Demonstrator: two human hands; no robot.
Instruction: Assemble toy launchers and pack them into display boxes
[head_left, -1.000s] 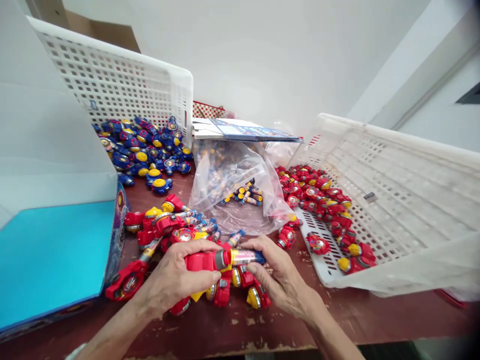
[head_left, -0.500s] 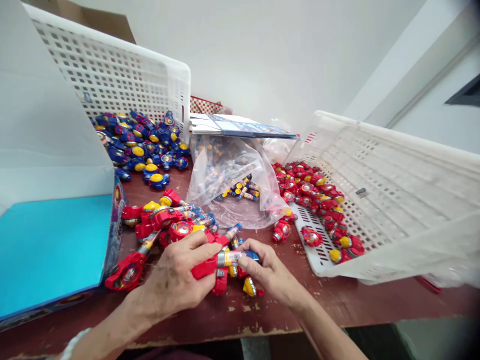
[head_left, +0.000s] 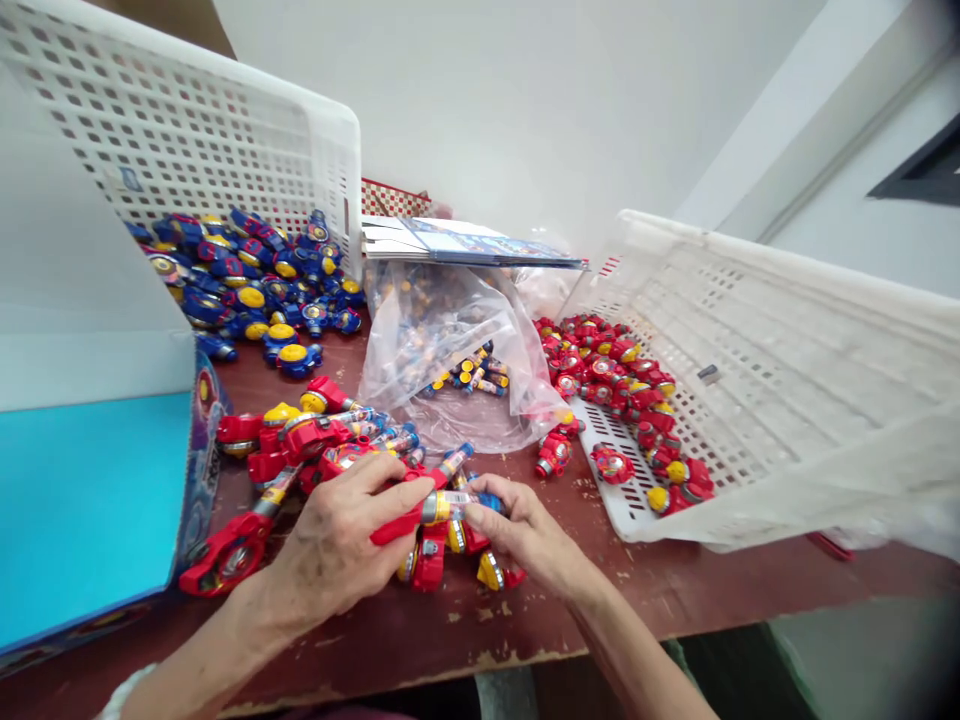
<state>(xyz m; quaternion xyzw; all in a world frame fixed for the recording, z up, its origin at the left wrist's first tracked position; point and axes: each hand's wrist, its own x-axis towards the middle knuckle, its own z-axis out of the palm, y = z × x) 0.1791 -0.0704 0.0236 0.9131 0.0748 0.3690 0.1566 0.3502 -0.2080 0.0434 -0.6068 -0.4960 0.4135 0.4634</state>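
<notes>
Between my two hands is a red toy (head_left: 397, 524) joined end to end with a small printed tube (head_left: 450, 506) that has a blue end. My left hand (head_left: 352, 530) wraps round the red body and hides most of it. The fingers and thumb of my right hand (head_left: 521, 530) pinch the tube near its blue end. Beneath and behind them lies a pile of red toys with tubes (head_left: 322, 440), some with yellow round parts. One red toy (head_left: 232, 555) with a tube rests left of my left hand.
An open box with a blue inside (head_left: 90, 500) stands at left. Behind it, a white basket (head_left: 225, 130) tips out blue toys (head_left: 262, 280). A clear bag (head_left: 442, 330) of tubes lies mid-table under flat printed cards (head_left: 480, 245). At right, another white basket (head_left: 750, 370) holds red toys (head_left: 607, 370).
The whole view has shifted slightly, so things sit a little further left. Both hands keep their hold on the red toy and its tube, with little visible movement between them.
</notes>
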